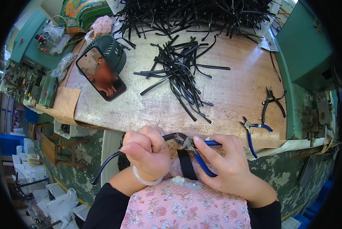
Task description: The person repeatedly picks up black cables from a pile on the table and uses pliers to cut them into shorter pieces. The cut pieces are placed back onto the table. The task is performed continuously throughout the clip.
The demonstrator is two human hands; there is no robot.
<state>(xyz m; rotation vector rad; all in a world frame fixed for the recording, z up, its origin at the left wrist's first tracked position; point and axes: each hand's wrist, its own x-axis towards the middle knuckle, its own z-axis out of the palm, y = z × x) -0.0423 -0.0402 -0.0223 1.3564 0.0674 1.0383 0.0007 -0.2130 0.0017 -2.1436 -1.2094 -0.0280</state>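
Note:
My left hand (pixel 148 149) is closed round a black rubber-like strip (pixel 107 163), whose long end hangs out to the left and whose short end points right. In my right hand (pixel 228 162) is a pair of cutting pliers (pixel 187 142) with blue handles. Their jaws meet the short end of the strip, just right of my left fist; whether they cut into it I cannot tell. Beyond my hands a loose pile of black strips (pixel 182 72) lies on the wooden table (pixel 113 110).
A large heap of black strips (pixel 193 15) covers the table's back. A phone (pixel 98 76) leans on a green fan (pixel 115 53) at left. Blue-handled pliers (pixel 251 131) and dark-handled pliers (pixel 271 101) lie at right. Green machines (pixel 312 57) flank the table.

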